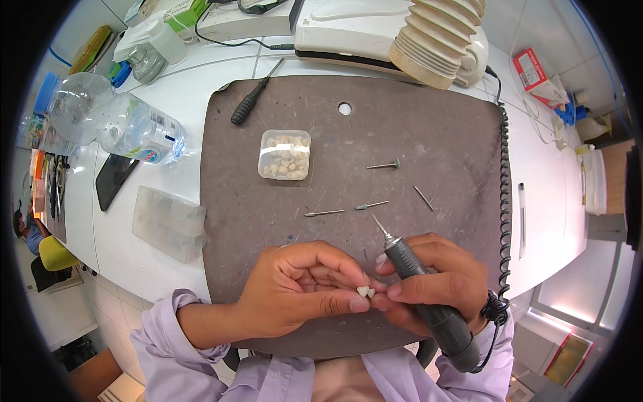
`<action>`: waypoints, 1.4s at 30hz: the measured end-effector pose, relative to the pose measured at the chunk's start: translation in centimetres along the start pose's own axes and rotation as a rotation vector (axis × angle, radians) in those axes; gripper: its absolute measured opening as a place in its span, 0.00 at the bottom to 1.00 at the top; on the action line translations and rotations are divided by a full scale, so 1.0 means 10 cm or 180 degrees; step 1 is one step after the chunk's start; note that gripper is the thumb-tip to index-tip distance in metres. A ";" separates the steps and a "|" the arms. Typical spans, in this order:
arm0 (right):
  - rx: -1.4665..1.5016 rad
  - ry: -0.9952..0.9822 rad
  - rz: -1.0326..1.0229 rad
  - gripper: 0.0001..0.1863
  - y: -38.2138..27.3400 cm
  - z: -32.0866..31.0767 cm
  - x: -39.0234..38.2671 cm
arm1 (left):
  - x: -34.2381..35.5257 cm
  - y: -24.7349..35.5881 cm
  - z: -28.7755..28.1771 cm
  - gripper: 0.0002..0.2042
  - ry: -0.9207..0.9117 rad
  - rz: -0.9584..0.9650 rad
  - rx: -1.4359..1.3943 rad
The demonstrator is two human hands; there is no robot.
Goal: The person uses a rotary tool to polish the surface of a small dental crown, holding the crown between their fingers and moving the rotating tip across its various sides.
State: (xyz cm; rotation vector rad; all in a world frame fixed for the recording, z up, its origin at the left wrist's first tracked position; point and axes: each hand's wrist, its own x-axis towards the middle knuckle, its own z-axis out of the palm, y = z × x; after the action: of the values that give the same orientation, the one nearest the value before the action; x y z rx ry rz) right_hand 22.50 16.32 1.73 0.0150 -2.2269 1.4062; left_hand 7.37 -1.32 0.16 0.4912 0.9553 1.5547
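My left hand (284,288) is closed in a pinch on small off-white dental crowns (364,291), joined or lying side by side, between thumb and fingertips. My right hand (445,271) grips a black rotary handpiece (455,338), tilted with its thin metal bur (380,226) pointing up and away. The bur stands apart from the crowns. Fingertips of my right hand meet the crowns' right side. Beyond my hands, loose burs lie on the brown mat (268,214): a pointed one (325,213), a blue-grey-tipped one (372,205), a plain pin (423,198) and a disc-headed one (384,165).
A clear box of tooth-coloured pieces (284,155) and a black screwdriver (249,104) sit on the mat. Left are a plastic bottle (114,120), phone (115,179) and translucent case (169,223). A ribbed hose (439,40) hangs over a white machine (348,33). A coiled cord (506,181) runs right.
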 end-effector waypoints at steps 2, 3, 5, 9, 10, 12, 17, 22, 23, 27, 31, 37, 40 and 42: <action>0.0002 0.0017 0.0000 0.20 -0.01 0.00 0.00 | 0.00 0.00 0.00 0.11 0.0000 -0.0021 -0.0003; 0.0002 0.0026 0.0001 0.20 -0.01 0.01 -0.01 | 0.01 0.01 0.01 0.11 0.0003 -0.0034 -0.0022; -0.0007 0.0049 -0.0052 0.21 0.01 0.01 -0.01 | 0.00 0.01 0.02 0.11 0.0019 -0.0038 0.0020; 0.0093 -0.0134 0.0037 0.21 -0.04 -0.11 0.03 | -0.03 -0.01 0.01 0.11 -0.0116 -0.0004 -0.0362; 0.0264 0.0092 0.0031 0.22 -0.05 -0.10 0.01 | -0.02 -0.03 0.00 0.12 -0.0209 -0.0006 -0.0610; 0.0608 0.0541 0.0013 0.24 -0.04 -0.04 -0.04 | -0.02 -0.01 0.00 0.12 -0.0259 -0.0049 -0.0616; 0.1282 0.0558 0.0097 0.22 -0.03 -0.03 -0.08 | -0.01 0.02 0.03 0.13 0.0022 -0.0109 -0.0470; 0.1242 0.0023 0.0207 0.16 -0.03 -0.07 -0.03 | -0.02 -0.01 0.00 0.13 0.0049 0.0042 -0.0058; 0.1315 0.0179 0.0231 0.15 -0.04 -0.03 -0.04 | -0.01 -0.03 -0.01 0.13 -0.0018 0.0110 -0.0143; 0.1304 0.0314 0.0184 0.12 -0.06 0.03 -0.08 | -0.01 -0.07 -0.03 0.11 -0.0138 0.0282 -0.0264; 0.0786 -0.0195 -0.0264 0.14 -0.01 -0.05 -0.02 | -0.02 -0.08 -0.03 0.11 -0.0057 0.0310 -0.0173; 0.0618 -0.0281 -0.0186 0.13 -0.07 -0.08 0.01 | -0.03 -0.08 -0.03 0.11 0.0027 0.0329 -0.0034; 0.0528 -0.0283 -0.0207 0.13 -0.07 -0.08 0.00 | -0.02 -0.04 0.03 0.11 0.0239 0.0177 -0.0038; 0.0512 -0.0294 -0.0225 0.12 -0.06 -0.08 0.00 | -0.01 -0.04 0.02 0.11 0.0229 0.0191 0.0008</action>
State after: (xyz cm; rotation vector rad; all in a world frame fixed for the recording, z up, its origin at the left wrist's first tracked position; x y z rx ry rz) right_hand 22.97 16.77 2.56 0.2155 -2.1575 1.5705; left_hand 7.79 -1.36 -0.05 0.4723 1.0054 1.6345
